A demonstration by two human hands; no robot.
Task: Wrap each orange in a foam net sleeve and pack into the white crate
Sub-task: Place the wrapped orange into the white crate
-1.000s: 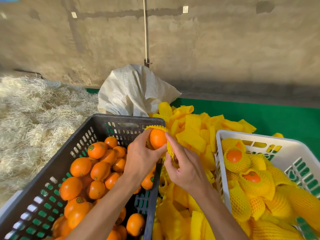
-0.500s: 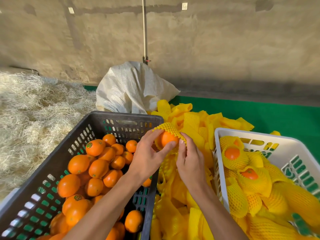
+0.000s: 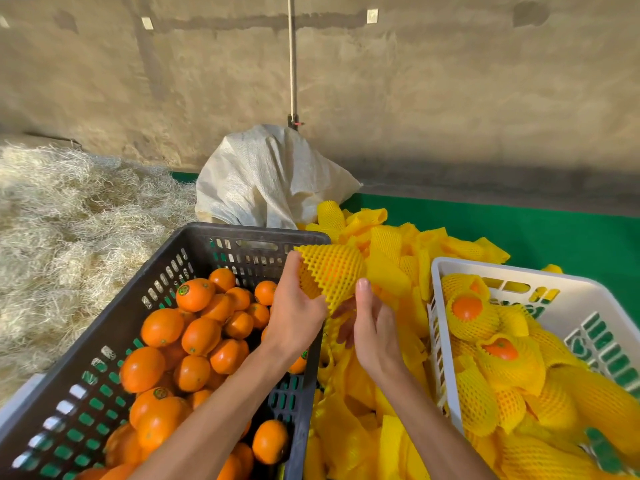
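We look down at our two hands, raised between two crates. Our left hand (image 3: pixel 294 310) grasps an orange (image 3: pixel 334 271) that is now almost fully covered by a yellow foam sleeve (image 3: pixel 329 277); thumb and fingers curl round the netted fruit from the left and below, most likely to steady it while the net settles. Only a faint orange glow shows through the mesh. Our right hand (image 3: pixel 372 327) is beside the sleeve's lower edge, fingers straight and relaxed, its grip released; whether a fingertip touches the net we cannot tell.

The wrapped orange hangs over the far right corner of the black crate (image 3: pixel 242 233), which holds the bare oranges (image 3: pixel 194 296) on our left. A heap of spare sleeves (image 3: pixel 391 261) lies in the middle, within easy reach of either hand. The white crate (image 3: pixel 502 268) stands on our right, already holding wrapped fruit (image 3: pixel 467 310), so the finished one likely travels right next.

Compared with half a second ago, the sleeve has been pulled over the top of the orange, which then showed plainly at the open end, and our right hand has dropped away from pinching the net. A second ago the orange was nearly bare.
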